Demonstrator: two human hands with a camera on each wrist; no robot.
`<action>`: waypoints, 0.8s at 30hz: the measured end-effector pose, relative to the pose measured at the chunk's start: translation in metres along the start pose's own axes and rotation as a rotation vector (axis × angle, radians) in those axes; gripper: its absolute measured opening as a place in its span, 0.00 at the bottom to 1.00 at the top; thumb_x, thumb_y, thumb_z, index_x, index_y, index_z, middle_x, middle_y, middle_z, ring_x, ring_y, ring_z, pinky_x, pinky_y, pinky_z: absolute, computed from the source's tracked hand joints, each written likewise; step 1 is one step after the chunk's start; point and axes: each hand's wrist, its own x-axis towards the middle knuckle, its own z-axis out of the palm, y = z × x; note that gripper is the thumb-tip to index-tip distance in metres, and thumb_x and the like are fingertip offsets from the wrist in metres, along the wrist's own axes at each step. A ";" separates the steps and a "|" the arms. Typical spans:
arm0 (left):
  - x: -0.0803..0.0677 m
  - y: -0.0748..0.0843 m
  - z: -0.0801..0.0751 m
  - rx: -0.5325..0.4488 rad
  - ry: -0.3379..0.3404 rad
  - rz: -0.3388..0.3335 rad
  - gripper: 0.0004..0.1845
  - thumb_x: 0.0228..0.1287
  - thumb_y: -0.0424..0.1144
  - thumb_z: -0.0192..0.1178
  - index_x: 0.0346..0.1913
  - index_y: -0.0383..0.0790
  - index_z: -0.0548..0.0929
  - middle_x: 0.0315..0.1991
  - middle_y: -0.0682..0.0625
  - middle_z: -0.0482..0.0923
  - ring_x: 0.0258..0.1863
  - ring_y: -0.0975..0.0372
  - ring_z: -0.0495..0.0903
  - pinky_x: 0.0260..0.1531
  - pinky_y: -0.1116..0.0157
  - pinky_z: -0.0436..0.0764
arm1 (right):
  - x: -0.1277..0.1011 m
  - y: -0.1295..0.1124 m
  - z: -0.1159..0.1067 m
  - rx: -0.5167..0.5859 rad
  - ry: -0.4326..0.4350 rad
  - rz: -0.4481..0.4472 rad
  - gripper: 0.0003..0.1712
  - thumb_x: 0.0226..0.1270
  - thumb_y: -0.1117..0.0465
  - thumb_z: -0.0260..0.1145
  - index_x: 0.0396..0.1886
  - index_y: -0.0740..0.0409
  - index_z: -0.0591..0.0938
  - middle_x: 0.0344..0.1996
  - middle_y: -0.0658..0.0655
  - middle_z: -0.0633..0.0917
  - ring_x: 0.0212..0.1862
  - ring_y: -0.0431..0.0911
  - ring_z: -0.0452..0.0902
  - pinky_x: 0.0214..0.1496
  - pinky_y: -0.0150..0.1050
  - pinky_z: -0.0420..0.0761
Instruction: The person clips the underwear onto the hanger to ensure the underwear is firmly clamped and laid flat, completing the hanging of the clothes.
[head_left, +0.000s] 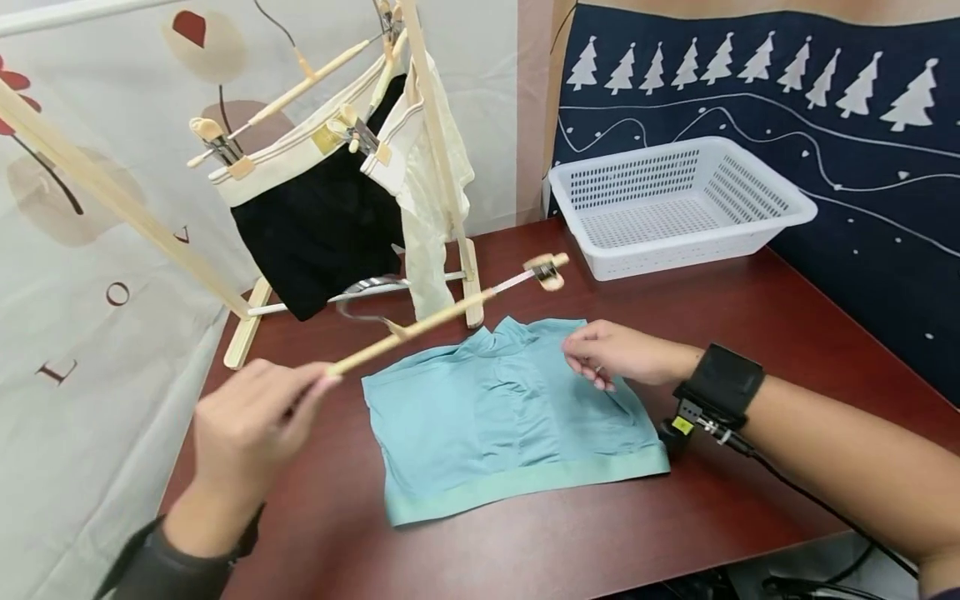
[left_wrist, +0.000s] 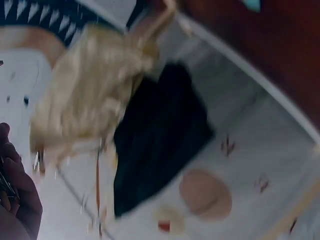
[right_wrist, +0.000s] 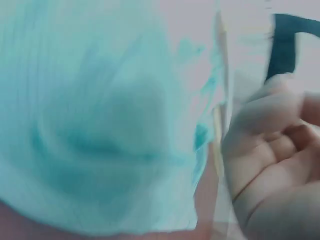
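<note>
Light blue shorts (head_left: 502, 412) lie flat on the dark red table (head_left: 750, 333). My right hand (head_left: 611, 354) rests on their upper right edge with loosely curled fingers; the right wrist view shows the blurred blue shorts (right_wrist: 90, 125) beside my bare palm, the right hand (right_wrist: 270, 165) holding nothing I can make out. My left hand (head_left: 251, 417) grips one end of a wooden clip hanger (head_left: 450, 312), held slanted above the shorts. Its far clip (head_left: 547, 271) hangs free.
A wooden drying rack (head_left: 442, 167) at the back left carries black shorts (head_left: 322, 225) and a cream garment (head_left: 427, 208) on clip hangers. A white slotted basket (head_left: 795, 218) stands at the back right. Patterned cloth hangs on the left and at the back.
</note>
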 end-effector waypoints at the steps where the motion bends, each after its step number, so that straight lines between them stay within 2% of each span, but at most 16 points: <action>1: -0.005 0.003 0.005 -0.021 -0.035 0.017 0.23 0.72 0.52 0.59 0.26 0.36 0.89 0.14 0.49 0.77 0.13 0.57 0.67 0.11 0.64 0.64 | -0.006 -0.003 0.000 0.123 -0.014 -0.010 0.32 0.82 0.45 0.44 0.25 0.64 0.73 0.18 0.53 0.73 0.19 0.44 0.69 0.23 0.37 0.74; 4: -0.022 0.013 0.016 -0.063 -0.130 0.068 0.21 0.73 0.48 0.58 0.28 0.37 0.89 0.15 0.51 0.78 0.15 0.60 0.70 0.12 0.67 0.67 | -0.024 -0.008 0.005 0.452 -0.099 -0.026 0.41 0.79 0.33 0.32 0.26 0.60 0.74 0.20 0.52 0.74 0.20 0.44 0.70 0.24 0.35 0.74; 6: -0.031 0.020 0.023 -0.091 -0.172 0.112 0.19 0.74 0.45 0.57 0.30 0.38 0.89 0.16 0.52 0.79 0.16 0.60 0.70 0.13 0.68 0.68 | -0.036 -0.008 0.009 0.606 -0.161 -0.014 0.46 0.75 0.28 0.24 0.27 0.57 0.76 0.21 0.51 0.76 0.21 0.43 0.71 0.24 0.34 0.74; 9: -0.044 0.030 0.034 -0.123 -0.191 0.163 0.17 0.74 0.43 0.58 0.32 0.38 0.89 0.16 0.53 0.78 0.17 0.61 0.71 0.14 0.69 0.69 | -0.050 -0.006 0.016 0.689 -0.186 0.035 0.49 0.72 0.25 0.22 0.28 0.56 0.78 0.23 0.49 0.77 0.22 0.42 0.72 0.26 0.33 0.74; 12: -0.055 0.038 0.043 -0.129 -0.194 0.190 0.16 0.74 0.43 0.58 0.32 0.39 0.90 0.17 0.53 0.78 0.17 0.60 0.72 0.15 0.68 0.68 | -0.059 -0.001 0.023 0.612 -0.167 0.059 0.40 0.80 0.34 0.31 0.27 0.57 0.76 0.21 0.49 0.75 0.21 0.42 0.70 0.26 0.33 0.73; 14: -0.062 0.043 0.046 -0.130 -0.230 0.176 0.16 0.74 0.43 0.58 0.31 0.40 0.90 0.18 0.54 0.80 0.19 0.60 0.74 0.17 0.67 0.70 | -0.063 0.003 0.025 0.531 -0.155 0.052 0.32 0.83 0.43 0.38 0.26 0.58 0.74 0.19 0.49 0.73 0.20 0.42 0.69 0.26 0.34 0.73; 17: -0.071 0.052 0.048 -0.135 -0.366 0.139 0.17 0.75 0.44 0.56 0.31 0.43 0.90 0.21 0.55 0.82 0.22 0.60 0.76 0.21 0.65 0.71 | -0.068 0.009 0.025 0.429 -0.140 0.052 0.24 0.83 0.52 0.45 0.26 0.60 0.71 0.19 0.50 0.72 0.18 0.42 0.69 0.23 0.35 0.74; 19: -0.076 0.059 0.048 -0.153 -0.478 0.104 0.14 0.72 0.43 0.58 0.29 0.45 0.89 0.23 0.56 0.81 0.23 0.62 0.74 0.23 0.65 0.71 | -0.072 0.012 0.024 0.385 -0.135 0.087 0.24 0.83 0.51 0.47 0.25 0.60 0.71 0.18 0.50 0.72 0.18 0.42 0.69 0.23 0.35 0.74; 22: -0.081 0.071 0.047 -0.166 -0.610 0.079 0.07 0.60 0.42 0.68 0.26 0.47 0.86 0.23 0.57 0.76 0.23 0.63 0.70 0.23 0.68 0.70 | -0.076 0.017 0.023 0.306 -0.129 0.162 0.28 0.81 0.48 0.49 0.24 0.65 0.70 0.17 0.50 0.73 0.17 0.42 0.70 0.23 0.36 0.77; 24: -0.082 0.078 0.048 -0.164 -0.664 0.080 0.08 0.51 0.40 0.73 0.23 0.48 0.82 0.22 0.57 0.70 0.22 0.64 0.67 0.20 0.69 0.69 | -0.080 0.019 0.023 0.224 -0.136 0.193 0.32 0.81 0.47 0.49 0.24 0.70 0.69 0.16 0.51 0.73 0.17 0.42 0.71 0.23 0.39 0.79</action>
